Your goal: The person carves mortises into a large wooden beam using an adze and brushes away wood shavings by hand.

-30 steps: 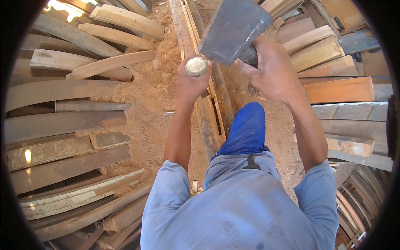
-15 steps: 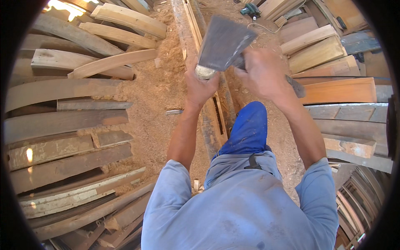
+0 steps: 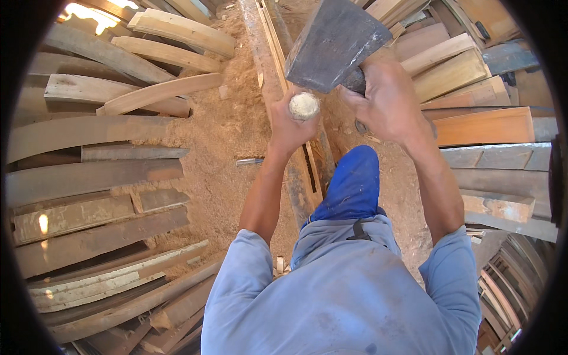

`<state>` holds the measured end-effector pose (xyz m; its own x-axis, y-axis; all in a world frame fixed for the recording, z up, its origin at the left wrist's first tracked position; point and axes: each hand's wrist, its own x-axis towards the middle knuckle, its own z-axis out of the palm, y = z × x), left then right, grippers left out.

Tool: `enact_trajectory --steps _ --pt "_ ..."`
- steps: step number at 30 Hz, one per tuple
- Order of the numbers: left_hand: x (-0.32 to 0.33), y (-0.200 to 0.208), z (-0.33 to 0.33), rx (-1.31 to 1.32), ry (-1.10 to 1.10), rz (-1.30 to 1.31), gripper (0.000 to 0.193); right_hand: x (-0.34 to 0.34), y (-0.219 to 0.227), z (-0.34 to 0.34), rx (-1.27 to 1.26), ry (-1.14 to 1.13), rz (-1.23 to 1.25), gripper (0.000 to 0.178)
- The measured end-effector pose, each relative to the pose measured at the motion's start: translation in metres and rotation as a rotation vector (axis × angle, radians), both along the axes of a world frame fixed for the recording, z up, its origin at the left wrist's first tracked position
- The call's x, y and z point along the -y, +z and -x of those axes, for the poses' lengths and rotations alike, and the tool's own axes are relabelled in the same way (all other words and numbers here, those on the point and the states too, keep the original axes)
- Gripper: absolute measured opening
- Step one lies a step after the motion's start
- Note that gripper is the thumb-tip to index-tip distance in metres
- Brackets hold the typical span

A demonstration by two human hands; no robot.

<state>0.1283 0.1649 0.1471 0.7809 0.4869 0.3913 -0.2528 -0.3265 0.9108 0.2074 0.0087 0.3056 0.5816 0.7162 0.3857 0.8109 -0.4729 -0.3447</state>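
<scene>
It's a head cam, left one of a side-by-side pair, wide fisheye, looking steeply down and a bit forward over the wearer's own front. The shirt [image 3: 349, 290] is super close and fills the bottom, left hand [image 3: 290, 127] and right hand [image 3: 387, 106] sit farther out, upper middle, floor [image 3: 216, 195] below. View's upright, not mirrored, planks [image 3: 94, 173] look bent.
</scene>
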Motion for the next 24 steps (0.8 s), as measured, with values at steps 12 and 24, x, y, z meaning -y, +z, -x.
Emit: enact_trajectory --steps 12,24 --pt "0.006 0.002 0.010 0.146 -0.043 -0.124 0.021 -0.004 -0.022 0.012 -0.134 -0.041 0.293 0.021" --pt "0.010 0.014 0.007 -0.109 -0.112 0.025 0.031 0.023 -0.034 0.018 -0.496 -0.079 0.122 0.031"
